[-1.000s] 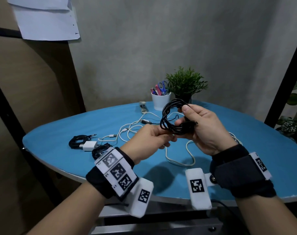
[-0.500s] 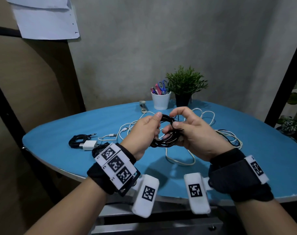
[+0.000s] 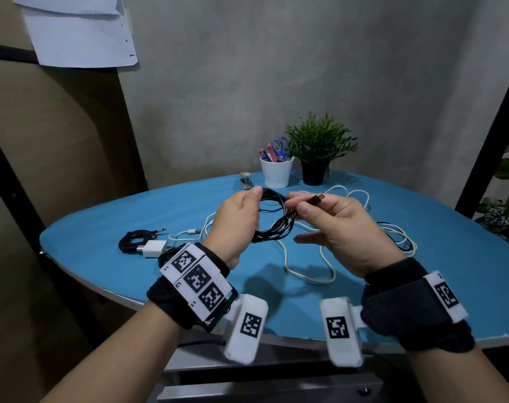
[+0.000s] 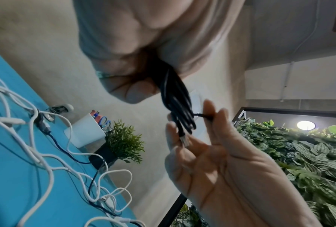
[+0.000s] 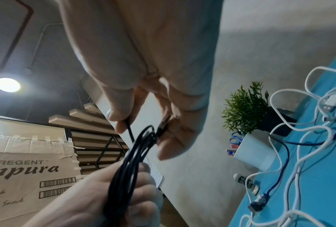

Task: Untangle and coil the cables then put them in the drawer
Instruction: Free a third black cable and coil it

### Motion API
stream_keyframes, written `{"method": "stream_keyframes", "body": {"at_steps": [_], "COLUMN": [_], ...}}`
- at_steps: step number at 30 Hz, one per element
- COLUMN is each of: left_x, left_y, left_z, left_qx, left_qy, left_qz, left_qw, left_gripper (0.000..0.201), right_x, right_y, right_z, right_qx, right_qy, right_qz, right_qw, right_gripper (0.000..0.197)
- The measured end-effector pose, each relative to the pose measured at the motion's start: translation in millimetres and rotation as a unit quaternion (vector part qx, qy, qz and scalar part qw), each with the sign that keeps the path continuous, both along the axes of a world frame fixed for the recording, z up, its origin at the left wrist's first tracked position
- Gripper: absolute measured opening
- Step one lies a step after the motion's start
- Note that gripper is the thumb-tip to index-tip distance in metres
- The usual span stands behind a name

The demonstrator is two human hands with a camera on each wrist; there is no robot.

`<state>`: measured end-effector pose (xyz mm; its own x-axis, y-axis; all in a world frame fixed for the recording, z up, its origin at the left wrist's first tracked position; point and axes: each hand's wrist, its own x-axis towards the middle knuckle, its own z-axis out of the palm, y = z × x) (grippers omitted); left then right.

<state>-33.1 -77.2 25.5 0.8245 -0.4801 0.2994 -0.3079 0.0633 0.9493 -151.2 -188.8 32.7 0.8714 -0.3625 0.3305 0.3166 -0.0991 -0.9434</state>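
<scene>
One white cup holds scissors and pens. I see my left hand gripping the black cable coil above the table, while my right hand pinches its plug.

Black cable coil: near side hidden behind the left hand.
Drawer: cut off by the bottom edge.
Carton print: partly cropped, unreadable.
</scene>
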Motion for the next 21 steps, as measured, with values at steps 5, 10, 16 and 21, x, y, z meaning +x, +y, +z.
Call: {"method": "stream_keyframes", "body": {"at_steps": [5, 10, 16, 21], "left_x": [5, 1, -15, -15], "left_y": [4, 7, 9, 15], "left_z": [-3, -1, 4, 3], "left_qx": [0.021, 0.095, 0.131, 0.095], "left_qy": [-0.040, -0.161, -0.292, -0.331], "left_qz": [0.040, 0.048, -0.034, -0.078], "left_qw": [0.998, 0.981, 0.947, 0.936], "left_gripper": [0.040, 0.040, 0.034, 0.028], "right_x": [-6, -4, 17, 11], "right_y": [-1, -3, 0, 7], "right_z": [0, -2, -9, -4], "right_qx": [-0.081, -0.053, 0.044, 0.074], "right_qy": [-0.031, -0.083, -0.103, -0.058], "right_qz": [-0.002, -0.050, -0.098, -0.090], "right_qw": [0.996, 0.994, 0.989, 0.991], "right_gripper": [0.008, 0.013, 0.023, 0.020]}}
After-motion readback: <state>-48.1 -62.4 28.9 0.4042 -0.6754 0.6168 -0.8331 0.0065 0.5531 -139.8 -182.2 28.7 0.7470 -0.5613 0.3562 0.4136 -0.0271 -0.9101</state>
